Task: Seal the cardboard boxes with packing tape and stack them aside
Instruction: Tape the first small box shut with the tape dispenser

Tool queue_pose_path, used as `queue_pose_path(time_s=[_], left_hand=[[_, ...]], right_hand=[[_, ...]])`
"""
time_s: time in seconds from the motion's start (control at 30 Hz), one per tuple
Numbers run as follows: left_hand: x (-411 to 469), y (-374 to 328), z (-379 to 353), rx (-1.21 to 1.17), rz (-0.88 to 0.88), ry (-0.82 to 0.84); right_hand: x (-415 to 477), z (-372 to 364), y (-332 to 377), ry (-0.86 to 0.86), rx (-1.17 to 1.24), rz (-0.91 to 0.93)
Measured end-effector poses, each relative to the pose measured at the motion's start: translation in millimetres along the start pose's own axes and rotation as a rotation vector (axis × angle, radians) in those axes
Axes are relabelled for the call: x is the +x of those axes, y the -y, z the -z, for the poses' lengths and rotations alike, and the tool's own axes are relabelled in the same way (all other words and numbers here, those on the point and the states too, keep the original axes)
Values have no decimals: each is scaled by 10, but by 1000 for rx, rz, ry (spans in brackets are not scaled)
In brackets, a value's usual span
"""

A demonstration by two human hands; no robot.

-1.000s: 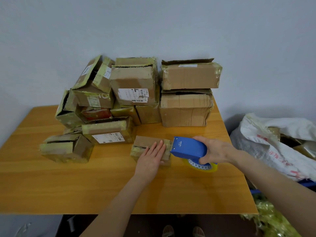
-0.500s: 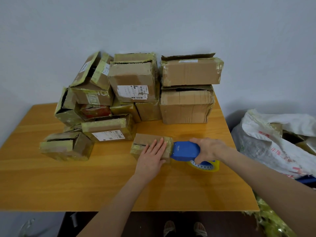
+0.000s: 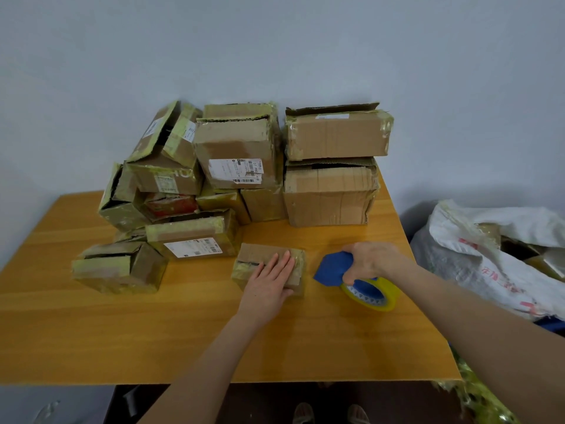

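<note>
The small brown cardboard box (image 3: 260, 250) lies on the orange wooden worktop (image 3: 153, 332), under the straight, close fingers (image 3: 285, 262) of the left hand (image 3: 266, 289). The right hand (image 3: 373, 260) grips the blue tape dispenser (image 3: 331, 267), just beside this box and not touching it. In the pile of worn cardboard boxes (image 3: 244, 166) behind, several flaps gape, so I judge that most of the sealing is not yet done.

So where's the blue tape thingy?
Head view: the right hand grips the blue tape dispenser just right of the small box under the left hand.
</note>
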State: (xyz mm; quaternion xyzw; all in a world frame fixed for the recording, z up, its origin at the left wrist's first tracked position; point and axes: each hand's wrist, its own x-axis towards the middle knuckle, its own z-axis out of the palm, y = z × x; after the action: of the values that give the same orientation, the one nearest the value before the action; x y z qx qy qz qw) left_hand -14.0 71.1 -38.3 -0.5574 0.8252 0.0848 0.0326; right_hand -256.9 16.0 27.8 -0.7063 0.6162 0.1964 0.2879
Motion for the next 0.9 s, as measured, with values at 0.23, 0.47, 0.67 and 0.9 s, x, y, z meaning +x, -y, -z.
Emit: queue_pose_path(time_s=[0.23, 0.47, 0.67, 0.9], left_hand=[[15, -45, 28, -166, 38, -54], [-34, 124, 110, -275, 478, -301], [78, 230, 160, -468, 727, -94], [141, 335, 212, -398, 673, -191]], right_hand=[[-63, 8, -199, -223, 416, -1], [-66, -180, 56, -422, 939, 21], [28, -330, 297, -440, 973, 10], [60, -203, 340, -443, 871, 3]])
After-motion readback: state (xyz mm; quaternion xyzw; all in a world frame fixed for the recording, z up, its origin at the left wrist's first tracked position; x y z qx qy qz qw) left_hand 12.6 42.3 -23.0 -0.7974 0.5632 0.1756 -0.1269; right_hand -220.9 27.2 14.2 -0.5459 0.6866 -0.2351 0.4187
